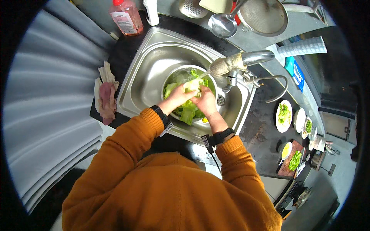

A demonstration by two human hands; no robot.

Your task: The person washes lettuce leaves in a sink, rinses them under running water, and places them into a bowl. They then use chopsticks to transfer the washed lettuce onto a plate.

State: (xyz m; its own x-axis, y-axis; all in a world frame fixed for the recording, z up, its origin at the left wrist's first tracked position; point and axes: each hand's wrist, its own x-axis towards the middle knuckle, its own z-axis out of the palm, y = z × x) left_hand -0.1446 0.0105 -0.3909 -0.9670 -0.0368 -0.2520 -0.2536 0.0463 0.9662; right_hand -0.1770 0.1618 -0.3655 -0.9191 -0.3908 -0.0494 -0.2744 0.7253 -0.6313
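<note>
Both my hands hold one pale green lettuce leaf (192, 85) over a round metal bowl (165, 83) of lettuce (188, 111) in the steel sink (144, 83). My left hand (178, 96) grips the leaf from the left, and my right hand (205, 99) has its other side. Water runs from the cloth-wrapped spout of the faucet (228, 64) onto the greens. Wet leaves lie around and below my fingers, some against the bowl's near rim. My fingertips are partly hidden by the leaf.
Right of the sink, the dark counter (257, 130) bears a white plate of greens (284, 115), a yellow-filled bowl (286, 150) and a cutting board (290, 170) with chopped greens. Cloths (107, 95) lie left. A pink liquid bottle (126, 18) stands behind; a strainer (263, 16) and ladle (222, 25) hang beyond.
</note>
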